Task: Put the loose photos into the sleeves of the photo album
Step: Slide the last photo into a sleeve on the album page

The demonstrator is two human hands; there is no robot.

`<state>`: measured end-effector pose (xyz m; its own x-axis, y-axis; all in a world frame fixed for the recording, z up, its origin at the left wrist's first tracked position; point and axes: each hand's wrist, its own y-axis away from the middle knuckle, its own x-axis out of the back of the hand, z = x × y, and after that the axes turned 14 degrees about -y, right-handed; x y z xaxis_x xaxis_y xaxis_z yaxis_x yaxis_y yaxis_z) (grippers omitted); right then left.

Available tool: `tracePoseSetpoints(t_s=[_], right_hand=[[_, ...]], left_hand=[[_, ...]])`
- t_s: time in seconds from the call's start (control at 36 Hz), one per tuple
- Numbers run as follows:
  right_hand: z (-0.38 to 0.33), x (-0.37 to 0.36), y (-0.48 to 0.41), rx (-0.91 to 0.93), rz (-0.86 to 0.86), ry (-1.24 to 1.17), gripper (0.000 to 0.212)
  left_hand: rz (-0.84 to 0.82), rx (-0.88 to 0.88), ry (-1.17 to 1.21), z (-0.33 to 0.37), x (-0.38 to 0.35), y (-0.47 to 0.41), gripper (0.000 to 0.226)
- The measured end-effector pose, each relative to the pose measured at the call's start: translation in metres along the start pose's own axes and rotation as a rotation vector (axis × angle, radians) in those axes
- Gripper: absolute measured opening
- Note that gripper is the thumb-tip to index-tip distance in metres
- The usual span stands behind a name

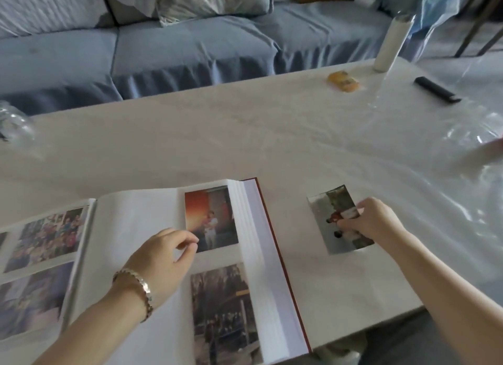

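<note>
The photo album [253,245] lies open on the table [217,136], red cover edge at its right. Its right page holds an orange-toned photo [209,209] above and a dark photo [220,310] below; the left page shows two more photos. My left hand [160,258], with a gold bracelet, rests on the right page, thumb and forefinger pinched together at the lower left edge of the orange-toned photo. To the right of the album lies a small stack of loose photos [326,206]. My right hand [367,220] pinches the top photo of that stack.
A white cylinder [392,43] stands at the table's far right, with a yellow packet [343,81] and a black remote [435,89] nearby. Clear plastic sheeting [435,152] covers the right side. A blue sofa [168,48] runs behind the table. The table's near right edge is close to my right arm.
</note>
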<state>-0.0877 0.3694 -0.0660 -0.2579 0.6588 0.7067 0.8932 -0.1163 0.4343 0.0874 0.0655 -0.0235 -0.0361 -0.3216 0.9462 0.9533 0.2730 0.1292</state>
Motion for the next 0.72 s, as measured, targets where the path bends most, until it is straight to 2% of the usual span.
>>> tracePoseSetpoints(t_s=[0.06, 0.17, 0.25, 0.28, 0.33, 0.36, 0.39, 0.44, 0.53, 0.61, 0.72], right_hand=[[-0.002, -0.001, 0.003, 0.059, -0.032, -0.161, 0.017], [-0.019, -0.006, 0.026, 0.126, -0.006, -0.541, 0.025], [-0.047, -0.016, 0.061, 0.137, -0.144, -0.903, 0.022], [-0.058, -0.021, 0.075, 0.161, -0.219, -0.986, 0.018], [-0.074, -0.034, 0.097, 0.239, -0.319, -1.012, 0.009], [-0.080, -0.041, 0.106, 0.273, -0.342, -0.998, 0.007], [-0.087, -0.048, 0.116, 0.297, -0.363, -0.997, 0.007], [-0.099, -0.064, 0.132, 0.325, -0.427, -1.016, 0.007], [-0.114, -0.090, 0.151, 0.359, -0.536, -1.029, 0.009], [-0.129, -0.116, 0.168, 0.404, -0.616, -0.919, 0.011], [-0.144, -0.154, 0.181, 0.541, -0.655, -0.588, 0.012]], left_hand=[[-0.015, -0.005, 0.009, 0.000, -0.001, -0.001, 0.011], [-0.025, 0.028, 0.138, 0.002, -0.001, 0.000, 0.016], [-0.137, 0.061, 0.357, 0.004, -0.006, 0.000, 0.011], [-0.218, 0.072, 0.448, 0.006, -0.006, 0.001, 0.021], [-0.349, 0.088, 0.657, 0.009, -0.005, 0.004, 0.068], [-0.374, 0.105, 0.737, 0.010, -0.005, 0.007, 0.083], [-0.378, 0.122, 0.797, 0.011, -0.004, 0.010, 0.083], [-0.314, 0.174, 0.892, 0.010, 0.000, 0.016, 0.056], [-0.103, 0.334, 1.012, -0.006, 0.005, 0.025, 0.018], [0.091, 0.488, 1.147, -0.031, 0.011, 0.036, 0.012], [0.365, 0.618, 1.099, -0.079, 0.019, 0.055, 0.014]])
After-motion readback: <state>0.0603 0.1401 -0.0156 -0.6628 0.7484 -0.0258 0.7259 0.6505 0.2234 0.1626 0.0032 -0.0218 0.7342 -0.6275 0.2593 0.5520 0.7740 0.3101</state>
